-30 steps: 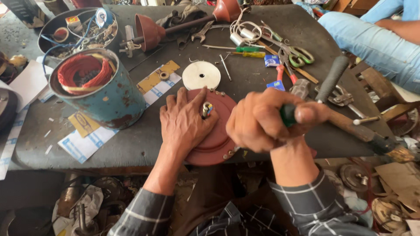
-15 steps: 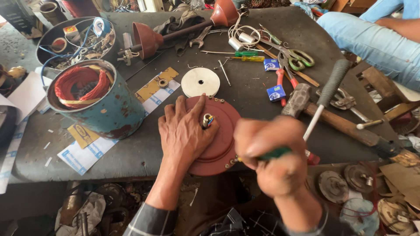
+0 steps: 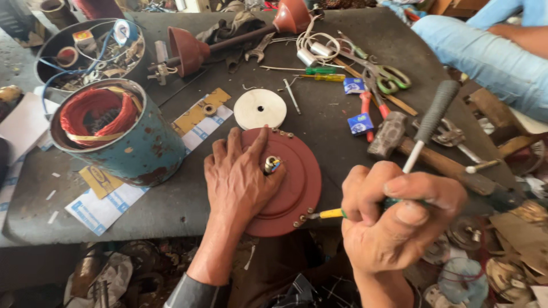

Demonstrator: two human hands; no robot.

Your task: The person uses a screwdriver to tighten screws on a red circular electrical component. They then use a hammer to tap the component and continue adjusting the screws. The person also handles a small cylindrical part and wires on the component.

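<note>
- The left hand [image 3: 242,182] lay flat on the red disc [image 3: 291,188], fingers spread wide, holding nothing, just pressing it down
- The disc sat at the near edge of the dark table [image 3: 342,131], partly hanging over it, with a small metal hub [image 3: 270,165] at its centre beside the left thumb
- The right hand [image 3: 394,214] had its fingers closed around a screwdriver [image 3: 331,214] with a yellow and green handle, its tip at a screw on the near right rim of the disc
- A white disc [image 3: 260,108] lay just beyond the red one, apart from it
- A blue can [image 3: 128,140] holding a red wire coil stood to the left of the left hand
- A hammer [image 3: 399,140] lay to the right of the disc, with a grey-handled tool [image 3: 434,114] across it
- Scissors [image 3: 385,74] with green handles, small screwdrivers [image 3: 319,74] and two little blue boxes [image 3: 359,122] lay farther off on the right
- A rod with red cups [image 3: 228,40] lay along the far side
- Another person's blue sleeve [image 3: 485,51] rested at the far right corner
</note>
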